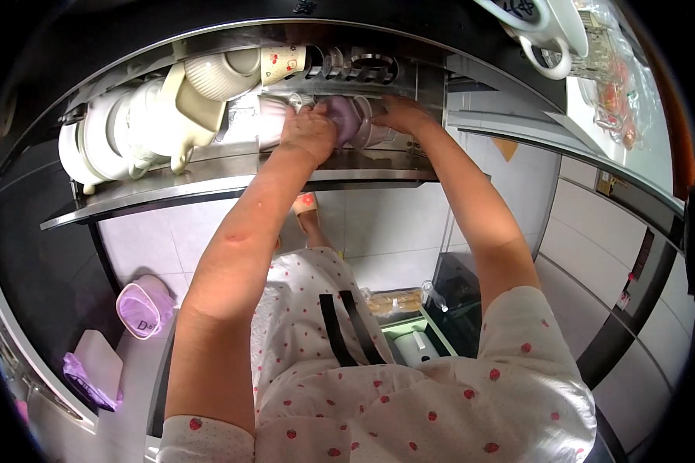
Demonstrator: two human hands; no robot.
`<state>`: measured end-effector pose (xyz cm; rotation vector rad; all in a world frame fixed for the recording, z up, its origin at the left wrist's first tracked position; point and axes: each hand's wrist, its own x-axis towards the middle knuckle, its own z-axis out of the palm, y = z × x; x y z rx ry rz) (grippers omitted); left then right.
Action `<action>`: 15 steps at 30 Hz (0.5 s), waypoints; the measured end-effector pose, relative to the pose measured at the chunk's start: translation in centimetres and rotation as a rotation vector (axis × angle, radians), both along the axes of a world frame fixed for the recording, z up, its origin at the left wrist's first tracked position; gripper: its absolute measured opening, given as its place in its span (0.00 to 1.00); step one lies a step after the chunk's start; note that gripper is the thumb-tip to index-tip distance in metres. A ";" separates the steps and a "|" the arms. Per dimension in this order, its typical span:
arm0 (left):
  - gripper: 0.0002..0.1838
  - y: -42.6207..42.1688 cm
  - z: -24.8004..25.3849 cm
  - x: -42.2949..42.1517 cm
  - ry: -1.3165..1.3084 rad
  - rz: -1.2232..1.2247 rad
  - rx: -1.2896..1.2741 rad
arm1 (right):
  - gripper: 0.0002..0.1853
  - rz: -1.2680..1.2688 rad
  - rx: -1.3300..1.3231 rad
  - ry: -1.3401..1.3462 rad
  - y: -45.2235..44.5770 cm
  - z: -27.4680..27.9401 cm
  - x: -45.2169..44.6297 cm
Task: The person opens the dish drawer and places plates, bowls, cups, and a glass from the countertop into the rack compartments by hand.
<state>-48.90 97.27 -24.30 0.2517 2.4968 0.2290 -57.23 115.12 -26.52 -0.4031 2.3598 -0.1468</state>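
Observation:
Inside the pull-out metal rack, my left hand point(310, 133) lies over the row of cups, its fingers stretched forward. It rests between a pale pink cup point(271, 122) and a purple cup point(341, 120), touching the purple one. My right hand point(403, 116) reaches in from the other side, with its fingers bent onto the rim of a clear pinkish cup point(369, 133). That cup lies on its side against the purple one. My hands and the cups hide some of the fingertips.
White plates and bowls point(108, 139) stand at the rack's left, with a ribbed bowl point(224, 73) and a patterned cup point(282, 63) behind. The rack's metal front edge point(216, 174) crosses below my forearms. White mugs point(552, 46) stand upper right. A lined bin point(145, 307) is on the floor.

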 end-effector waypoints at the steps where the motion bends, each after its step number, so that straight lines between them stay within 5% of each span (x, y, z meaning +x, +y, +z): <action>1: 0.17 0.1 0.0 0.0 0.002 -0.002 0.002 | 0.37 0.050 0.022 0.068 0.3 0.4 0.1; 2: 0.17 0.0 0.0 0.0 0.014 0.016 0.029 | 0.37 0.047 0.024 0.071 0.7 0.1 -0.1; 4: 0.16 0.1 -0.2 0.0 0.029 0.033 0.053 | 0.41 -0.381 -0.112 -0.435 1.3 -1.5 -0.5; 8: 0.16 0.3 -1.0 0.0 0.028 0.016 0.044 | 0.42 -0.024 -0.106 0.044 1.4 -5.4 0.7; 15: 0.17 0.0 -0.9 0.2 0.090 -0.001 0.184 | 0.46 -0.449 -0.199 -0.317 1.8 -3.1 1.3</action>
